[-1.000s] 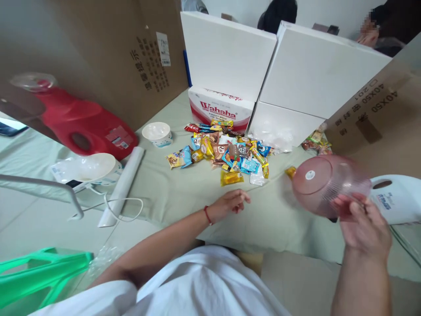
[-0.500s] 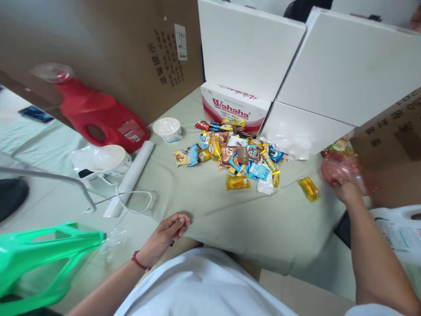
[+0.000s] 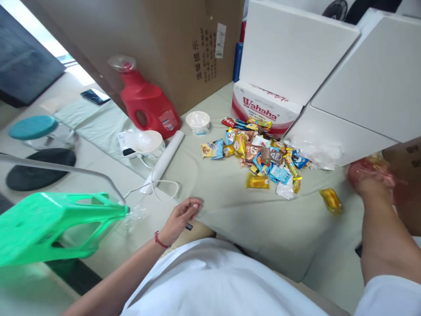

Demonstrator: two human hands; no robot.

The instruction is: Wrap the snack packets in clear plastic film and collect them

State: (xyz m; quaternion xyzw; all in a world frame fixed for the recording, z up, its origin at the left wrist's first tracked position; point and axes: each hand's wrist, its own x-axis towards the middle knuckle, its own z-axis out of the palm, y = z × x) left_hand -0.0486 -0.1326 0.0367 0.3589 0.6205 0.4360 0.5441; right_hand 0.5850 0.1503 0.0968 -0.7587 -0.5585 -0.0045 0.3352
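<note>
My left hand (image 3: 182, 215) rests by the table's near edge, its fingers curled in and the thumb against them, with nothing visible inside. At the far right, my right hand (image 3: 367, 188) is at a translucent red plastic bag (image 3: 383, 171), closed on its near side; the fingertips are mostly hidden. Yellowish wrappers show at the back of this bag. Just left of the right hand lies a yellow-wrapped snack (image 3: 330, 201). A pile of wrapped snacks (image 3: 263, 156) covers the table's middle, with another yellow packet (image 3: 258, 180) at its front.
Behind the pile are a Wahaba-style white and red carton (image 3: 263, 107), white panels (image 3: 296, 52) and clear crumpled plastic (image 3: 317, 151). To the left stand a red jug (image 3: 151, 105), two paper bowls (image 3: 198, 123), a white roll (image 3: 164, 162), a cable and a green stool (image 3: 66, 228).
The view has swung left, so things appear farther right. My right hand stays at the red bag, its fingers now less visible. My left hand keeps its curled pose.
</note>
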